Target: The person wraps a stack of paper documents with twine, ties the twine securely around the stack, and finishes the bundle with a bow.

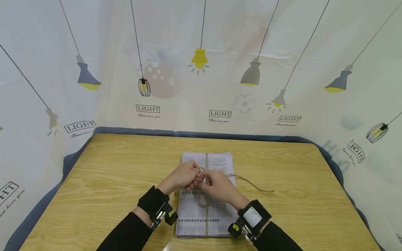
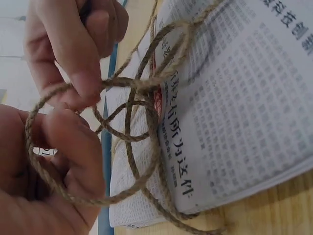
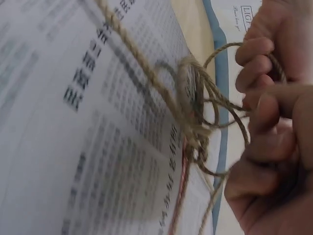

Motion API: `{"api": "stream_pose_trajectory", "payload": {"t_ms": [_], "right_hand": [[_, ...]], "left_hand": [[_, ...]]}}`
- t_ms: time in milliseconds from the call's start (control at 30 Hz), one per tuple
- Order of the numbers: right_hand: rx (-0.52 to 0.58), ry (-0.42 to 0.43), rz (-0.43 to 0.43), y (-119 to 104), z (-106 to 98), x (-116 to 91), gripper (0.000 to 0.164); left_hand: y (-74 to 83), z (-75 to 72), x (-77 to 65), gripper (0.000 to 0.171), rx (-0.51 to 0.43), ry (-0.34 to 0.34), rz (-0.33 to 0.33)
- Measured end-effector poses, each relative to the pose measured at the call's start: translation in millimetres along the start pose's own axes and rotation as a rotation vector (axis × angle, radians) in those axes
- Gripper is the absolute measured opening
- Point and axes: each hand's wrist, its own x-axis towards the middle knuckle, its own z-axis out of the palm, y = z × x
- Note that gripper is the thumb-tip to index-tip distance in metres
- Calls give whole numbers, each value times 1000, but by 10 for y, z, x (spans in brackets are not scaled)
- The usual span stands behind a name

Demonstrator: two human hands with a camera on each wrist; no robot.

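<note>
A stack of newspapers (image 1: 191,216) lies on the table, with brown twine (image 1: 207,219) running round it lengthwise and crosswise. Over the stack's middle, my left hand (image 1: 185,175) and right hand (image 1: 216,185) meet, fingertips close together. In the left wrist view, a large loop of twine (image 2: 117,198) passes round the left fingers (image 2: 73,147), which pinch the cord. The right hand (image 2: 73,44) pinches twine there too. Loops and a knot (image 3: 195,142) stand above the paper in the right wrist view. Fingers partly hide where the strands cross.
A loose twine end (image 1: 255,186) trails off the stack onto the wooden table (image 1: 289,212) at the right. Behind the table hangs a white cloth (image 1: 176,118) printed with lamps. A blue-grey border (image 1: 235,137) follows the table's far edge.
</note>
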Motion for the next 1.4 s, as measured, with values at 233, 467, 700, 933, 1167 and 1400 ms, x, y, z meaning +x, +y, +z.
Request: {"api": "stream_pose_trajectory", "payload": {"t_ms": [233, 467, 700, 933, 1167, 1400], "right_hand": [[123, -99, -2, 50, -169, -171, 23], [83, -74, 94, 104, -332, -306, 34], [89, -45, 76, 250, -449, -430, 9], [220, 5, 196, 366, -487, -512, 25], [369, 46, 288, 422, -451, -548, 26], [563, 45, 336, 450, -470, -562, 39]], "left_hand": [[-43, -55, 36, 24, 248, 134, 72], [-99, -77, -8, 27, 380, 247, 167], [-234, 7, -107, 20, 471, 304, 193], [-313, 186, -110, 15, 675, 423, 162], [-367, 313, -93, 9, 736, 464, 180], [-359, 327, -113, 11, 765, 478, 237]]}}
